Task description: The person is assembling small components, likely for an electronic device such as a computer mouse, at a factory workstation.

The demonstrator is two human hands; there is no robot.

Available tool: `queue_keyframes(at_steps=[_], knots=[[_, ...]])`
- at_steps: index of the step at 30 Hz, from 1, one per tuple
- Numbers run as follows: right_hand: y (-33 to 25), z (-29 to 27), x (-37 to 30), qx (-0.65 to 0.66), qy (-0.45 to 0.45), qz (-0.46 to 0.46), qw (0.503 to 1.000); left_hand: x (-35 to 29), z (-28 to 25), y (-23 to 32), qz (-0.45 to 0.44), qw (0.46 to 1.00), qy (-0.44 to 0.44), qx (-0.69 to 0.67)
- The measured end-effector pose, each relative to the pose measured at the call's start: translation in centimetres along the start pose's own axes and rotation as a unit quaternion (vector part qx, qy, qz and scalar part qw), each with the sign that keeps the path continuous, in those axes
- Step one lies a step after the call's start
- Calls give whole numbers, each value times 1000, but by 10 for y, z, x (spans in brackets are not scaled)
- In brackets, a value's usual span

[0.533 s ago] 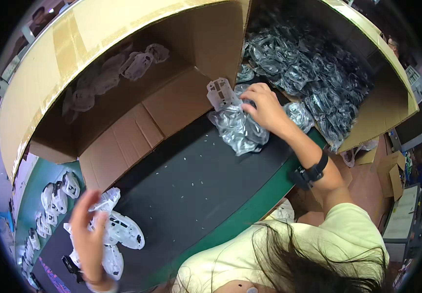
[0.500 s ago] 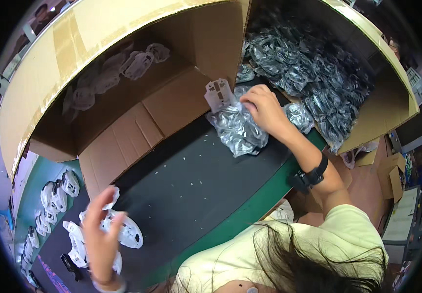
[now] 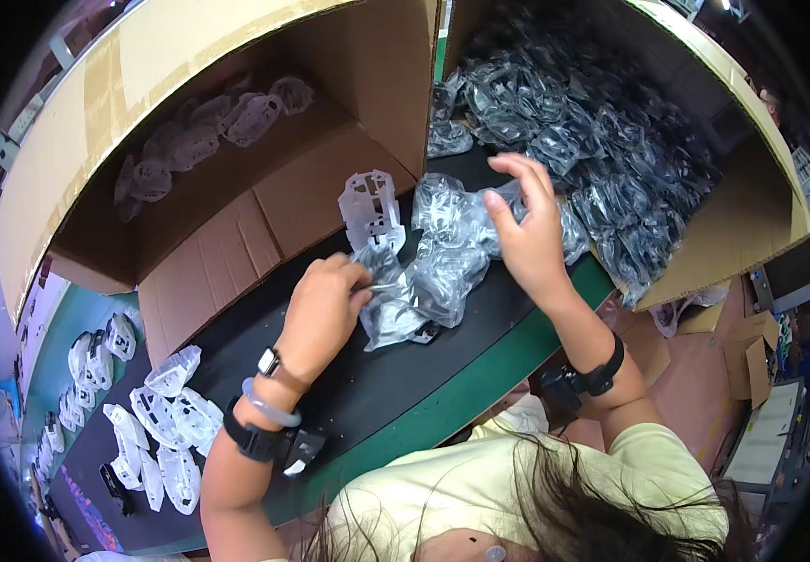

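Observation:
At the middle of the dark table, my left hand (image 3: pixel 319 304) pinches the edge of a clear plastic bag (image 3: pixel 391 320) with something inside that I cannot make out. Right beside it lie more clear bagged parts (image 3: pixel 450 267), crumpled and shiny. My right hand (image 3: pixel 536 239) is open over the right end of these bags, thumb and fingers apart; whether it touches them I cannot tell. A translucent white plastic part (image 3: pixel 370 208) with cut-outs stands behind the bags, near the box flap.
Several white plastic shells (image 3: pixel 173 417) and a black part (image 3: pixel 117 489) lie at the left. More shells (image 3: pixel 96 363) line the far-left green surface. One cardboard box (image 3: pixel 222 239) holds pale parts (image 3: pixel 194 145); another box (image 3: pixel 751 248) holds a heap of bagged parts (image 3: pixel 592 155).
My left hand has moved right from the white shells to the bags and closed on one. My right hand has opened and lifted off. The bags have spread out toward the left.

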State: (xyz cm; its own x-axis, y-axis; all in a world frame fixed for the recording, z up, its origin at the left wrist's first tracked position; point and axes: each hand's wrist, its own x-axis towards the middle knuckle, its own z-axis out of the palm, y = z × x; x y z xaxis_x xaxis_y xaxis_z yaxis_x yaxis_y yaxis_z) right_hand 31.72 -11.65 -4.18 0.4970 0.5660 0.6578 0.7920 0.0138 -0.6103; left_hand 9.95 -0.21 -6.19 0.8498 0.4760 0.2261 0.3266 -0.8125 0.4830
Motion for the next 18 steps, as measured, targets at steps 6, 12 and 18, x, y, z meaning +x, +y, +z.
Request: queue_keyframes(at_steps=[6, 12, 18], knots=[[-29, 76, 38, -148, -413, -31, 898, -16, -7, 10, -14, 999, 30, -26], [-47, 95, 60, -20, -384, -91, 919, -65, -29, 25, -111, 986, 124, -27], [-117, 148, 33, 211, -404, -141, 879, -86, -41, 25, -238, 961, 114, -87]])
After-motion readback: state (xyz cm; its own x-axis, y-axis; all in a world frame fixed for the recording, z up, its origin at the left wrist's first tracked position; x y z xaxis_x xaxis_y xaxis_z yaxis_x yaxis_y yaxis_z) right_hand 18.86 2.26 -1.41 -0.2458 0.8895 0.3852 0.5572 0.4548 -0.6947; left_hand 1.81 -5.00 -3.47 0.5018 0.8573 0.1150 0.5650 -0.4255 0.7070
